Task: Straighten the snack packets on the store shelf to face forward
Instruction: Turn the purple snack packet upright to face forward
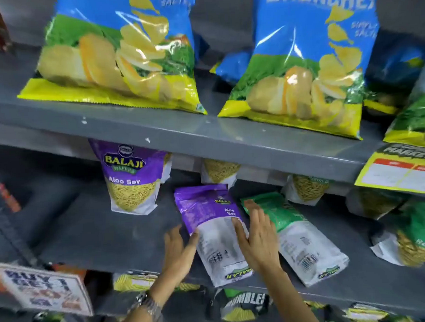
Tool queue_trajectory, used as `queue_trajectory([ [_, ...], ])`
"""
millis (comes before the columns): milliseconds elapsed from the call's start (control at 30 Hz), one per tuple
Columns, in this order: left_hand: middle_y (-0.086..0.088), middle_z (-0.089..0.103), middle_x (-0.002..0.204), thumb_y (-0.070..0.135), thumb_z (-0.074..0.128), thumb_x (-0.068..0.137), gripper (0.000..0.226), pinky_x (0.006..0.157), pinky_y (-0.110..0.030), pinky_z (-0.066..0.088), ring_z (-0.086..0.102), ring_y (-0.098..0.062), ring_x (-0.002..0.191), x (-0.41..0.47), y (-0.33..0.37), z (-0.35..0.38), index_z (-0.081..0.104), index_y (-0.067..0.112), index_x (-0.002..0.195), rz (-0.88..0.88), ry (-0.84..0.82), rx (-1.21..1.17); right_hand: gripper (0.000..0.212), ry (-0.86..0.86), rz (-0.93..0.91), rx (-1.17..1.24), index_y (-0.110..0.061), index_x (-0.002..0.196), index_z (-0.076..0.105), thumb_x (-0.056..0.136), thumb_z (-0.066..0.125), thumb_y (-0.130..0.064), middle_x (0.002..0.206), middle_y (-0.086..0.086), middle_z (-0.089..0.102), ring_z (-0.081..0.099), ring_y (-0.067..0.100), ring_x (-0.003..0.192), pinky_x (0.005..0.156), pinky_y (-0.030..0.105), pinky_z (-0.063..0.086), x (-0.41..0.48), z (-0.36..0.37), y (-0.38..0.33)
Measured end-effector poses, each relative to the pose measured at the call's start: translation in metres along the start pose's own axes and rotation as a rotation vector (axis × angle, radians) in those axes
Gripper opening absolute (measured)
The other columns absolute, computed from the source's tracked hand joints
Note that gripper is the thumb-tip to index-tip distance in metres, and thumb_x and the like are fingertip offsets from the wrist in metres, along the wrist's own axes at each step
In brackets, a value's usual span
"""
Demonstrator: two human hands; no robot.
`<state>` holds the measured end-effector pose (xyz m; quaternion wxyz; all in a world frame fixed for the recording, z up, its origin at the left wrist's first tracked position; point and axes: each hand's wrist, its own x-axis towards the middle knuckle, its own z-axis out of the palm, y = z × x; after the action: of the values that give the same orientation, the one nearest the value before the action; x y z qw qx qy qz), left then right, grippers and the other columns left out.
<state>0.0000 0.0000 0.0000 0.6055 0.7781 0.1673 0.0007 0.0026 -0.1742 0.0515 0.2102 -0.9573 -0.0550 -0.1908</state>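
A purple Aloo Sev packet (209, 217) lies flat on the middle shelf (106, 230), back side up with its barcode showing. My left hand (179, 251) touches its left edge with spread fingers. My right hand (257, 237) rests on its right edge, the thumb on the packet. Right beside it lies a green packet (299, 242), also flat and back side up. An upright purple Aloo Sev packet (131, 175) stands facing forward further left and back.
Blue Crunchex chip bags (117, 52) (307, 57) stand on the upper shelf. More sev packets (306, 188) stand behind, and green ones (417, 236) at right. A yellow price tag (401, 173) hangs at the right, and a promo sign (43, 288) hangs at lower left.
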Motion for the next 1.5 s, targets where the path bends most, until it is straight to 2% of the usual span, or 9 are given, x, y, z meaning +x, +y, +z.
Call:
queue_trajectory([
  [133, -0.009, 0.059, 0.118, 0.037, 0.059, 0.086, 0.040, 0.085, -0.038, 0.045, 0.054, -0.027, 0.112, 0.016, -0.004, 0.014, 0.052, 0.012, 0.117, -0.398, -0.226, -0.390, 0.067, -0.304, 0.414, 0.250, -0.008, 0.138, 0.036, 0.089, 0.048, -0.052, 0.139, 0.017, 0.046, 0.046, 0.034, 0.127, 0.103, 0.042, 0.037, 0.025, 0.021, 0.022],
  [267, -0.007, 0.066, 0.117, 0.041, 0.072, 0.074, 0.043, 0.083, -0.037, 0.051, 0.060, -0.024, 0.110, 0.024, -0.016, 0.019, 0.060, 0.018, 0.109, -0.402, -0.217, -0.425, 0.078, -0.402, 0.698, 0.596, -0.011, 0.098, 0.064, 0.066, 0.051, -0.081, 0.084, 0.006, 0.075, 0.070, 0.022, 0.079, 0.078, 0.040, 0.051, 0.033, 0.056, 0.056],
  [367, -0.006, 0.072, 0.106, 0.038, 0.079, 0.065, 0.047, 0.086, -0.041, 0.054, 0.066, -0.022, 0.098, 0.026, -0.015, 0.020, 0.062, 0.017, 0.104, -0.377, -0.206, -0.432, 0.055, -0.502, 0.785, 0.754, -0.011, 0.105, 0.066, 0.073, 0.069, -0.055, 0.093, 0.012, 0.073, 0.069, 0.027, 0.080, 0.079, 0.044, 0.058, 0.038, 0.051, 0.058],
  [500, -0.005, 0.074, 0.097, 0.034, 0.080, 0.066, 0.053, 0.077, -0.036, 0.056, 0.070, -0.018, 0.086, 0.015, -0.007, 0.021, 0.060, 0.010, 0.109, -0.308, -0.206, -0.439, 0.028, -0.577, 0.686, 0.825, -0.008, 0.102, 0.056, 0.086, 0.064, -0.029, 0.086, 0.002, 0.068, 0.064, 0.011, 0.073, 0.053, 0.014, 0.050, 0.038, 0.032, 0.058],
  [800, -0.001, 0.069, 0.096, 0.014, 0.082, 0.066, 0.052, 0.068, -0.020, 0.055, 0.069, -0.008, 0.083, 0.025, 0.031, 0.009, 0.053, 0.009, 0.110, -0.005, 0.036, -0.384, 0.034, -0.385, 0.470, 0.952, -0.016, 0.089, 0.057, 0.067, 0.080, -0.029, 0.096, 0.016, 0.070, 0.067, 0.023, 0.082, 0.077, 0.039, 0.055, 0.064, 0.026, 0.045],
  [933, 0.000, 0.069, 0.102, 0.026, 0.084, 0.059, 0.056, 0.084, -0.033, 0.053, 0.067, -0.016, 0.096, 0.059, 0.044, 0.001, 0.054, 0.025, 0.106, 0.242, 0.057, -0.249, 0.033, -0.232, 0.360, 0.991, -0.016, 0.092, 0.057, 0.070, 0.080, -0.010, 0.093, 0.004, 0.069, 0.066, 0.014, 0.086, 0.079, 0.029, 0.054, 0.088, 0.026, 0.035],
  [1200, -0.008, 0.063, 0.118, 0.008, 0.081, 0.066, 0.072, 0.085, -0.018, 0.051, 0.063, -0.013, 0.102, 0.107, 0.036, 0.006, 0.043, 0.004, 0.127, 0.359, -0.048, -0.115, 0.036, -0.148, 0.325, 1.081, -0.018, 0.078, 0.057, 0.070, 0.070, 0.014, 0.078, -0.005, 0.069, 0.066, -0.002, 0.067, 0.062, 0.013, 0.051, 0.100, 0.043, 0.040],
  [1400, -0.006, 0.056, 0.129, 0.035, 0.083, 0.058, 0.091, 0.100, -0.039, 0.048, 0.057, -0.016, 0.116, 0.099, 0.027, 0.017, 0.037, 0.015, 0.133, 0.361, 0.039, -0.174, 0.034, -0.214, 0.313, 1.090, -0.019, 0.076, 0.064, 0.069, 0.071, 0.013, 0.078, -0.006, 0.073, 0.069, 0.005, 0.074, 0.072, 0.022, 0.056, 0.107, 0.027, 0.048],
  [1500, 0.006, 0.044, 0.126, 0.044, 0.079, 0.056, 0.092, 0.098, -0.014, 0.041, 0.048, 0.005, 0.116, 0.066, 0.015, 0.034, 0.036, 0.020, 0.134, 0.377, 0.225, -0.238, 0.031, -0.180, 0.351, 1.130, -0.006, 0.097, 0.066, 0.069, 0.076, 0.002, 0.104, 0.019, 0.071, 0.066, 0.031, 0.101, 0.096, 0.043, 0.051, 0.118, 0.019, 0.048],
])
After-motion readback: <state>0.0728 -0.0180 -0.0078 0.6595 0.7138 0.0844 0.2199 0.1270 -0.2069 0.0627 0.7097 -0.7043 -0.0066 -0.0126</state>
